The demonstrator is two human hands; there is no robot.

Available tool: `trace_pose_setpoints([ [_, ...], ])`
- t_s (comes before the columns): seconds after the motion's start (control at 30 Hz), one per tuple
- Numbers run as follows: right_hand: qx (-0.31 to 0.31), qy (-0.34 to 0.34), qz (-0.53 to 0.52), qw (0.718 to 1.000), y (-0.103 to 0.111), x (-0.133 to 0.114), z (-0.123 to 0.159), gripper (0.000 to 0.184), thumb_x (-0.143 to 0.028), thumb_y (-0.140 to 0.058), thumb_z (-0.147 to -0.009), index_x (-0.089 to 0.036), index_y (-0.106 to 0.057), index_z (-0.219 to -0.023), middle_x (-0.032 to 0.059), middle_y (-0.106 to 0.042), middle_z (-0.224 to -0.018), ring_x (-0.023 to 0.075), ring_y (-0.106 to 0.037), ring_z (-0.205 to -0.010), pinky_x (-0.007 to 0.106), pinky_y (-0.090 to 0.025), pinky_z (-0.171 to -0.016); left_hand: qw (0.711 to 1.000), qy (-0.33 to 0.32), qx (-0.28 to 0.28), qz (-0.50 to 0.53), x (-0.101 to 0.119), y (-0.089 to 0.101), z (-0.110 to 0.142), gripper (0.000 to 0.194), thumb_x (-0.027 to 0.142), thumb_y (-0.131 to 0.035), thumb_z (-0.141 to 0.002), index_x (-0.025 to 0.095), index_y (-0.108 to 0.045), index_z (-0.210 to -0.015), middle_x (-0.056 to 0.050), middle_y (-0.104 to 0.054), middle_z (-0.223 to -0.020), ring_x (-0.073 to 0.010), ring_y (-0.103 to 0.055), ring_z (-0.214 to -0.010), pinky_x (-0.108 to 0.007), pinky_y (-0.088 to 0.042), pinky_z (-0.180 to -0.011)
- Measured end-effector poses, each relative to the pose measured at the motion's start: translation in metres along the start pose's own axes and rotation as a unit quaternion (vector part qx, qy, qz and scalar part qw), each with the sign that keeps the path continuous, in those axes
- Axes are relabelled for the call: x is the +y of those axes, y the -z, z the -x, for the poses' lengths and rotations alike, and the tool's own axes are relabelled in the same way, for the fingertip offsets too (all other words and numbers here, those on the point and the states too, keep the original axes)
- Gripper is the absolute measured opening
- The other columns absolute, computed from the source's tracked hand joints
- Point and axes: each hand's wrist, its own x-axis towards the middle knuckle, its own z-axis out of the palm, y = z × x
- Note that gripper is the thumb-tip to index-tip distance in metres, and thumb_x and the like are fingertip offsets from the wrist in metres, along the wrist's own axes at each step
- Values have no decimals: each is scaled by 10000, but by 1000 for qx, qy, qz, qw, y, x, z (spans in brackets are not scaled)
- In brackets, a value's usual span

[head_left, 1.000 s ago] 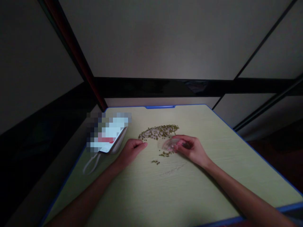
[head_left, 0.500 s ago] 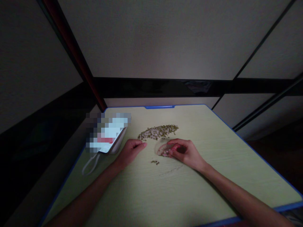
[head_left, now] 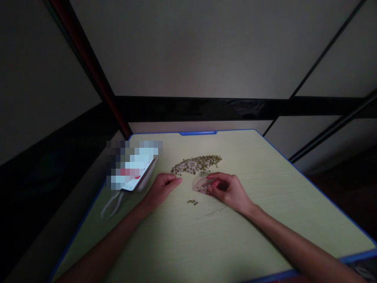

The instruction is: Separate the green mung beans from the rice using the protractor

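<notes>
My right hand (head_left: pixel 231 191) grips a small clear round container (head_left: pixel 201 184) from its right side, with thumb and fingers at its rim. Pale bits show through its wall. The container is tilted, its rounded end to the left. My left hand (head_left: pixel 163 190) rests on the table with fingers curled in and thumb pointing right; anything inside it is hidden. Beyond both hands lies a spread pile of green beans and pale grains (head_left: pixel 196 164). A small cluster of green beans (head_left: pixel 193 202) sits just in front of the container, with a thin line of pale grains (head_left: pixel 210 214) nearer me.
The pale table (head_left: pixel 265 236) has a blue edge and a blue handle (head_left: pixel 198 133) at the far side. A lit phone (head_left: pixel 138 173) leans on a stand at left, its white strap (head_left: pixel 113 206) looped on the table. Cabinet panels (head_left: pixel 191 51) rise behind.
The container in my right hand has tilted or turned slightly, and the right fingers have shifted a little to the left. My left hand and the pile look the same.
</notes>
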Motion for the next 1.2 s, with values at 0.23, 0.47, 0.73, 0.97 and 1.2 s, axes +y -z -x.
trace_pose_setpoints([
  [0.23, 16, -33, -26, 999, 2, -2, -1, 200, -171, -572, -675, -135, -579, -871, -11, -562, -568, 103, -509, -484, 209, -397, -454, 1000, -3, -2, 6, -1, 0, 0, 371, 387, -450, -660, 210, -214, -435, 69, -173, -459, -70, -221, -446, -241, -160, -446],
  [0.47, 26, -32, -31, 999, 3, 1, -1, 181, -190, -575, -671, -149, -545, -845, -20, -545, -573, 102, -510, -493, 205, -399, -459, 1000, 3, 5, 11, 1, 0, 1, 376, 380, -458, -660, 208, -210, -436, 66, -165, -465, -74, -227, -457, -239, -162, -447],
  [0.73, 36, -38, -27, 998, 4, 2, -2, 177, -180, -573, -663, -152, -532, -834, -27, -530, -563, 103, -496, -484, 206, -391, -452, 1000, 6, 1, 13, 0, 0, 0, 364, 384, -456, -653, 208, -225, -434, 66, -180, -466, -75, -237, -460, -238, -173, -449],
  [0.97, 46, -35, -1, 998, 6, 0, -3, 165, -183, -574, -662, -154, -534, -819, -22, -545, -558, 106, -504, -477, 204, -383, -441, 1000, 3, 5, 5, -1, 0, 0, 369, 386, -453, -652, 207, -219, -430, 63, -174, -461, -76, -235, -460, -234, -162, -442],
  [1.2, 55, -37, 14, 998, 7, 0, -2, 165, -192, -576, -663, -158, -531, -818, -22, -546, -553, 104, -491, -467, 206, -377, -436, 1000, 3, 4, 9, 0, 0, 1, 368, 388, -452, -651, 210, -218, -429, 64, -176, -464, -74, -228, -453, -241, -158, -441],
])
